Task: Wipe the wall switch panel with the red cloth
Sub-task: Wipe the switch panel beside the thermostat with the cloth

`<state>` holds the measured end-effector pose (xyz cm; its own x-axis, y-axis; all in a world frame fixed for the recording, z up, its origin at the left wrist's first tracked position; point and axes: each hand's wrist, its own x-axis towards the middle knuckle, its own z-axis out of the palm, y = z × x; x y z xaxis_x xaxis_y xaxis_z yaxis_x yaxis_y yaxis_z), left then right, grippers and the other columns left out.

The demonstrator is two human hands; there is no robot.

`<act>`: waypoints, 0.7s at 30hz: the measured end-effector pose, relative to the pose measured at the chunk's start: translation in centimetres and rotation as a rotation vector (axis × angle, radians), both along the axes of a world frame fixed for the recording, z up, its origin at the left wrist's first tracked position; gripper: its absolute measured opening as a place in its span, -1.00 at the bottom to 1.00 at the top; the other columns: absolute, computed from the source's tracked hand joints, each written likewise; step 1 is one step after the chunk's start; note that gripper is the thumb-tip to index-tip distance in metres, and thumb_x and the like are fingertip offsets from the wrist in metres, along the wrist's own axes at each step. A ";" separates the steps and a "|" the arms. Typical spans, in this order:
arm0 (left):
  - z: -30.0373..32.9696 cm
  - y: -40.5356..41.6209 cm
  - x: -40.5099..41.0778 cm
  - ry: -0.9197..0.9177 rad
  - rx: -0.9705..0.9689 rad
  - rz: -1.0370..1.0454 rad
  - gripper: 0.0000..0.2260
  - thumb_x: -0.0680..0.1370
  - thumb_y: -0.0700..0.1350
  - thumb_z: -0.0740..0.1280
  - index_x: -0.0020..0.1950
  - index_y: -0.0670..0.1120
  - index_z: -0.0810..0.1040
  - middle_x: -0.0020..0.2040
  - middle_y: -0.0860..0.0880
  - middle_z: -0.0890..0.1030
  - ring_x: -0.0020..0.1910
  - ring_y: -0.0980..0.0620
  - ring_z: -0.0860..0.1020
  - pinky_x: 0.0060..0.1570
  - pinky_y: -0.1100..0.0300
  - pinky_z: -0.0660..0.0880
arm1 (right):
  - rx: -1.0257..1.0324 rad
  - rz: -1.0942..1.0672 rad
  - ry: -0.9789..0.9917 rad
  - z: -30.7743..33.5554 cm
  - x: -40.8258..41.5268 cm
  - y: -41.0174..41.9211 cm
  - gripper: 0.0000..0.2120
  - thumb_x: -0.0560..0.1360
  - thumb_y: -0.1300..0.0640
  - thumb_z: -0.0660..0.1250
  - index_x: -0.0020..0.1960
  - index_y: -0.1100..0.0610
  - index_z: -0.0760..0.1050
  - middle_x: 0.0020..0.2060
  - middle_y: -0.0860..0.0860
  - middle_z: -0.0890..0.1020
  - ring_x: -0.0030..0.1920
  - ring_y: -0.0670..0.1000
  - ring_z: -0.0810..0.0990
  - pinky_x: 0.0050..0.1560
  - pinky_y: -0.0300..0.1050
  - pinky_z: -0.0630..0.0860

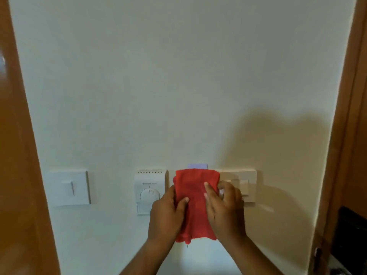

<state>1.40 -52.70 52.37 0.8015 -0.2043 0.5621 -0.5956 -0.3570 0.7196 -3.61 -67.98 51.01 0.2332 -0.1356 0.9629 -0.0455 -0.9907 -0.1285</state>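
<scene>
A red cloth (195, 203) hangs spread in front of the wall, held on both sides. My left hand (166, 215) grips its left edge and my right hand (225, 209) grips its right edge. Behind the cloth sits a wall panel, almost fully hidden; only a pale strip (197, 166) shows above the cloth. Just right of the cloth is a beige switch panel (244, 185) with rocker switches, partly covered by my right hand's fingers.
A white thermostat (150, 190) with a round dial is mounted left of the cloth. Further left is a white single switch (69, 187). Brown wooden door frames (17, 175) (341, 155) border the wall on both sides. A dark object (351, 235) sits low right.
</scene>
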 end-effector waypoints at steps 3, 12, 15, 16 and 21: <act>-0.1 0.0 -0.5 0.013 0.059 0.053 -0.85 0.59 0.01 0.39 0.12 0.02 0.65 -0.28 0.25 0.61 -0.27 0.25 0.62 -0.21 0.38 0.57 | -0.052 -0.154 0.075 -0.4 0.5 0.5 -0.59 0.54 -0.12 0.26 0.14 0.16 0.66 0.05 0.21 0.61 0.02 0.27 0.54 -0.07 0.14 0.56; 9.6 7.4 -0.5 -0.416 0.628 0.465 -0.76 0.56 0.17 0.28 0.00 0.04 0.63 -0.16 0.03 0.73 -0.12 -0.07 0.69 -0.27 0.15 0.44 | -0.195 -0.171 0.261 -1.6 4.2 3.0 -0.21 0.60 -0.28 0.06 0.52 0.37 0.22 0.48 0.39 0.27 0.50 0.39 0.23 0.44 0.31 0.21; 13.6 7.1 1.1 -0.710 0.566 0.436 -0.69 0.56 0.16 0.34 0.09 -0.04 0.64 -0.07 -0.03 0.74 -0.14 -0.14 0.69 -0.26 0.12 0.51 | -0.468 -0.166 0.196 -1.7 5.2 1.4 -0.29 0.63 -0.24 0.06 0.56 0.25 0.14 0.50 0.32 0.24 0.55 0.30 0.15 0.51 0.26 0.09; 14.5 6.7 1.9 -0.792 0.582 0.418 -0.63 0.56 0.19 0.31 0.14 -0.07 0.64 0.02 -0.07 0.73 -0.06 -0.16 0.69 -0.19 0.05 0.57 | -0.558 -0.161 0.188 -1.5 5.5 0.6 -0.30 0.64 -0.23 0.04 0.57 0.25 0.14 0.51 0.29 0.25 0.56 0.26 0.11 0.52 0.24 0.06; 17.7 4.8 6.8 -1.082 0.735 0.517 -0.23 0.56 0.41 0.11 0.58 -0.10 0.30 0.59 -0.26 0.28 0.57 -0.31 0.25 0.45 -0.24 0.33 | -1.007 -0.110 0.223 1.5 6.6 -2.5 -0.29 0.66 -0.24 0.02 0.58 0.26 0.04 0.55 0.21 0.11 0.59 0.24 0.00 0.60 0.17 -0.16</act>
<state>8.16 -47.91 70.05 0.1208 -0.5360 0.8355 -0.4147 -0.7920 -0.4481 3.00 -70.49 52.52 0.4555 0.6764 0.5788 -0.0635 -0.6239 0.7790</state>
